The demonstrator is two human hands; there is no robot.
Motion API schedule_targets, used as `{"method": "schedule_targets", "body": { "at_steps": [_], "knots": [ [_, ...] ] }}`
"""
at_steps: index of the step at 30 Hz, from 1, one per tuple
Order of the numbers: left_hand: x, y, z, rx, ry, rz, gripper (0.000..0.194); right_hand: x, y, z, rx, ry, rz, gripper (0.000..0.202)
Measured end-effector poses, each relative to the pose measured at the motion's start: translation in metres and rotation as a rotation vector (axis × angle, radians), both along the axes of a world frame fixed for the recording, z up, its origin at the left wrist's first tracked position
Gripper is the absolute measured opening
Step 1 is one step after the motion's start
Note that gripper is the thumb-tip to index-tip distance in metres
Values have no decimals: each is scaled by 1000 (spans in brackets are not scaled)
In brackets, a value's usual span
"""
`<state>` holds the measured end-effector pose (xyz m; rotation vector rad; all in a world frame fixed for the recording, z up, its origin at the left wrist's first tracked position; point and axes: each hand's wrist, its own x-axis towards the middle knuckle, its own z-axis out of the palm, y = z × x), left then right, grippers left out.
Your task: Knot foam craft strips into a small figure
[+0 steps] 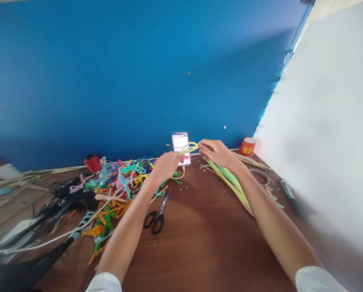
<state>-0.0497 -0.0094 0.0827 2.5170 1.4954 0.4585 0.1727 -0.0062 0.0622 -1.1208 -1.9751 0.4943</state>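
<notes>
A pale yellow flexible strand [192,144], bent into narrow loops, stretches between my two hands above the table. My left hand [166,164] is closed on its left end, fingers pinched together. The fingers of my right hand [215,152] pinch the loops' right end. Beneath my right hand and forearm lies a bundle of long yellow and green strands [230,177]. Behind the loops a lit phone [179,142] with a timer display leans against the wall. Scissors [157,219] with black handles lie partly open on the table, to the right of my left forearm.
A tangled heap of coloured twisted pieces [129,178] covers the table at left, beside black straps [62,202]. A white cable [86,227] crosses there. At the back stand a red cup [247,147] and a red object [93,163]. A marker [287,190] lies by the right wall.
</notes>
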Motion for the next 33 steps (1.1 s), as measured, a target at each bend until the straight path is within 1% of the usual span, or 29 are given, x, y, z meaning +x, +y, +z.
{"method": "schedule_targets", "body": {
  "at_steps": [5, 10, 13, 15, 19, 21, 24, 29, 33],
  "knots": [
    [0, 2, -4, 54, 56, 7, 38, -2, -6, 5, -57, 42, 95, 37],
    [2, 1, -8, 59, 106, -35, 36, -6, -14, 9, -84, 47, 107, 48],
    [6, -1, -8, 49, 100, -56, 33, -11, -15, 9, -70, -15, 113, 47],
    [8, -3, -8, 21, 62, -102, 35, -13, -14, 7, -49, -52, 107, 46],
    [9, -4, -12, -12, -3, -211, 51, -15, -10, 4, 16, -58, 92, 42],
    [9, -3, -15, 10, -22, -251, 53, -15, -8, 4, 35, -74, 73, 40],
    [9, -1, -19, 25, -51, -285, 50, -15, -7, 4, 44, -98, 43, 41],
    [10, -7, -15, -40, -10, -279, 49, -16, -6, 3, 9, -156, 52, 42],
    [9, -11, -12, -83, -1, -295, 43, -15, -7, 3, -16, -209, 74, 41]
  ]
}}
